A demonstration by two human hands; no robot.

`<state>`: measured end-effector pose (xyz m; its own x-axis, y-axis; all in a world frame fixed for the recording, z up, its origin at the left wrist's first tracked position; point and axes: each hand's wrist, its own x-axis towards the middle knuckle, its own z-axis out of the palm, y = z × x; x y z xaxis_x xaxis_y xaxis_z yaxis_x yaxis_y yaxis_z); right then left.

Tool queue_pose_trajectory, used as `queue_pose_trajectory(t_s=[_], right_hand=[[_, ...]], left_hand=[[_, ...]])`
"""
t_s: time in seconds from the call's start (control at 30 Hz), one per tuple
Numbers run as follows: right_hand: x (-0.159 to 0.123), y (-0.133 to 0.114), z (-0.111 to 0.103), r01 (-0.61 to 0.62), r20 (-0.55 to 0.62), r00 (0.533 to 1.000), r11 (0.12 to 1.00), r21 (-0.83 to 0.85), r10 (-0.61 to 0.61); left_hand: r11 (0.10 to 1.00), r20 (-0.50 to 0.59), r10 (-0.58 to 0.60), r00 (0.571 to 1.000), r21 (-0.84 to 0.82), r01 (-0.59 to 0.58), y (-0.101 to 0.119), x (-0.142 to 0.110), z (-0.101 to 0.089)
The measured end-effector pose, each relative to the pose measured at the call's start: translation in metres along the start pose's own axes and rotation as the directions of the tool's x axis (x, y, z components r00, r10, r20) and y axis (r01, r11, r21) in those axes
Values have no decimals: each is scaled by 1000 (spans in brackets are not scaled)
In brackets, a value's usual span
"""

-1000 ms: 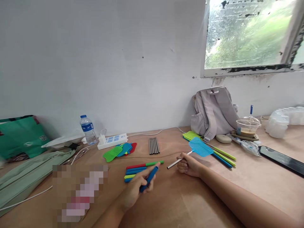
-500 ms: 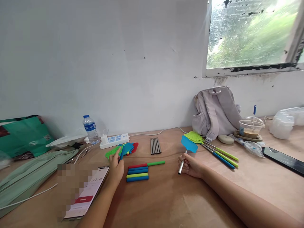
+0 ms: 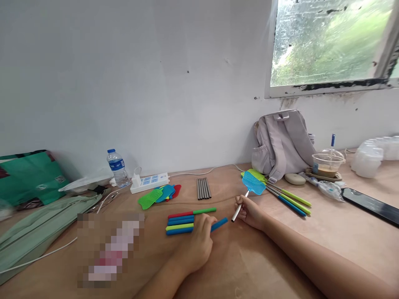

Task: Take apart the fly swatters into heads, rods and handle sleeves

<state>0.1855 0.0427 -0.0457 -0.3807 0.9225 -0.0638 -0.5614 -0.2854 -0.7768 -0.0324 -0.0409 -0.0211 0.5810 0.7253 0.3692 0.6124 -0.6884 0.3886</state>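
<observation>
My right hand (image 3: 250, 212) is closed round the metal rod of a blue fly swatter (image 3: 253, 183), whose mesh head points up and away while the bare rod end points down toward the table. My left hand (image 3: 198, 245) is closed on a blue handle sleeve (image 3: 219, 224), whose tip sticks out to the right, a short way from the rod end. Just left of that hand lies a row of coloured handle sleeves (image 3: 180, 222) in red, green, blue and yellow-green.
A pile of loose swatter heads (image 3: 158, 195) and a bundle of metal rods (image 3: 203, 188) lie farther back. Finished swatters (image 3: 288, 198), a grey backpack (image 3: 283, 143), a drink cup (image 3: 327, 163) and a dark phone (image 3: 369, 204) are at the right. A power strip (image 3: 149, 183), water bottle (image 3: 117, 167) and green bags (image 3: 34, 216) are at the left.
My left hand came back from the pile of swatter heads to the front, holding the blue sleeve beside the rod. My right hand tilted the swatter slightly.
</observation>
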Motion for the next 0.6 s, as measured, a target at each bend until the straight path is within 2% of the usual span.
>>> queue_pose_trajectory(t_s=[0.07,0.13,0.3,0.37,0.47,0.6], right_hand=[[1,-1,-1,12,-17,1000,1000,11,-12],[1,-2,-3,19,-30,999,1000,18,-19],[1,-6,-9,40,-61,997,999,30,-38],[1,-8,-12,49,-77,996,998,34,-47],[0,-11,-16,60,-97,994,997,39,-56],[0,-13,-17,66,-107,992,997,47,-61]], left_hand=[[992,86,30,996,118,-40,5,4,8],[967,99,8,995,253,-33,8,11,14],[843,-28,-41,999,536,50,15,31,28],[813,-45,7,999,583,21,18,36,36],[788,11,116,993,608,-99,20,42,47],[785,81,122,989,602,-147,21,51,57]])
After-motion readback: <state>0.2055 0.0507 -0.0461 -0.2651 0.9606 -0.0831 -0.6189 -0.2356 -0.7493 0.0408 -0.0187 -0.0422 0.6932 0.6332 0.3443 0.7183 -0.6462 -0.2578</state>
